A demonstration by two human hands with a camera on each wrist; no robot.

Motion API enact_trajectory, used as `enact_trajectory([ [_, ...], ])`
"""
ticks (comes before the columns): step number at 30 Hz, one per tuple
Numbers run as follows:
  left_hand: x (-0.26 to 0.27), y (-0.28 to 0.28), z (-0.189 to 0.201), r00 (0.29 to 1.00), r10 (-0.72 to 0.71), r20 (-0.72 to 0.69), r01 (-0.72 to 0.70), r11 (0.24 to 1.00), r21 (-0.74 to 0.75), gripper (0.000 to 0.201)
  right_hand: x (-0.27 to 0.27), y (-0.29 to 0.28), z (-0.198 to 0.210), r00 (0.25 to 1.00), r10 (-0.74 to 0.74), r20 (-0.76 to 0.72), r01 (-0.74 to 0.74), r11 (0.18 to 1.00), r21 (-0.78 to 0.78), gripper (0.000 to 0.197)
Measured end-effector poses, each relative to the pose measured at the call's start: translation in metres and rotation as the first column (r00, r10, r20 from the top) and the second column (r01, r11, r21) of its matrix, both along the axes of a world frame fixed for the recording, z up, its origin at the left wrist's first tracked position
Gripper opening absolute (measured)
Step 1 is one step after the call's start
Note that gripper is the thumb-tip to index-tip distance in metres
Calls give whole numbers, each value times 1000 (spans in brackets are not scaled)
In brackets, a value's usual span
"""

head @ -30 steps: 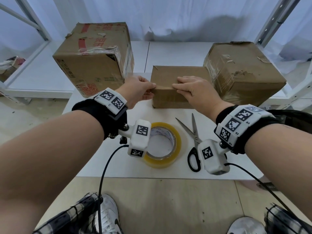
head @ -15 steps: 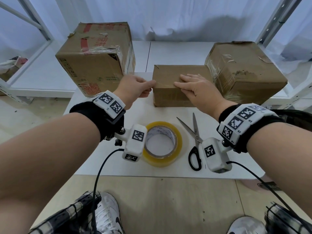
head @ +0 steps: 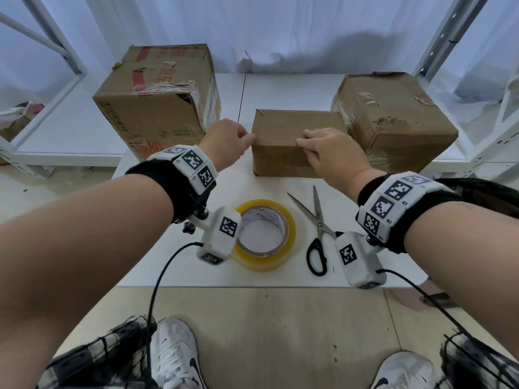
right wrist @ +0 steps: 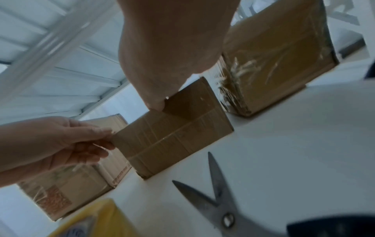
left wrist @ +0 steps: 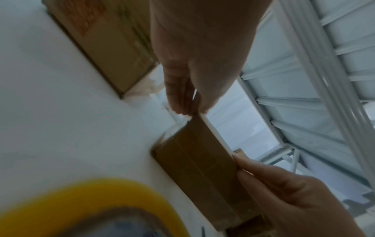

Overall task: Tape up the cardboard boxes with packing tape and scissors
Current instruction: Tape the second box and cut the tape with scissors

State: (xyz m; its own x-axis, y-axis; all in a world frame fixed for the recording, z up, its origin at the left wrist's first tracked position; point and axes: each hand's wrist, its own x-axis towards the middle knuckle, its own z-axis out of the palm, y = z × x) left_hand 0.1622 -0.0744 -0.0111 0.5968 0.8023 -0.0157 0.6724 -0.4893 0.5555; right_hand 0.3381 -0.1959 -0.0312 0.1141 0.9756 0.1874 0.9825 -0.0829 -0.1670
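Note:
A small cardboard box stands in the middle of the white table. My left hand is at its upper left corner and pinches the end of a clear tape strip there. My right hand holds the box's top front edge, fingers on top and thumb on the front face. A yellow tape roll lies flat in front of the box. Black-handled scissors lie to its right with the blades apart, pointing at the box.
A tall taped carton stands at the back left and a wider taped carton at the back right, touching the small box. White shelf frames flank the table. My feet are below its front edge.
Both hands stay at the small box's top front edge. The left hand has shifted slightly left to the corner; nothing else has moved.

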Motion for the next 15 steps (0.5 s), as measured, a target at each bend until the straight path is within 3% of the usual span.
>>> enact_trajectory([
  [2,-8,-4,5,991,-79,-105,81,997,6,40,-2,-6,8,1000,-24,12,24,998,-54,42],
  [4,-15,-12,10,979,-130,-158,138,990,37,43,-7,-11,18,996,-48,-76,46,998,-36,49],
  [8,-20,-44,20,921,-319,-223,344,935,85,32,-26,-21,34,971,-41,-235,37,999,-22,38],
  [12,-21,-92,21,731,-483,-481,505,858,-94,48,-49,-46,36,952,-104,-288,9,950,-312,40],
  [15,-23,-116,6,564,-532,-631,551,812,-191,55,-61,-68,27,943,-188,-276,54,902,-428,41],
])
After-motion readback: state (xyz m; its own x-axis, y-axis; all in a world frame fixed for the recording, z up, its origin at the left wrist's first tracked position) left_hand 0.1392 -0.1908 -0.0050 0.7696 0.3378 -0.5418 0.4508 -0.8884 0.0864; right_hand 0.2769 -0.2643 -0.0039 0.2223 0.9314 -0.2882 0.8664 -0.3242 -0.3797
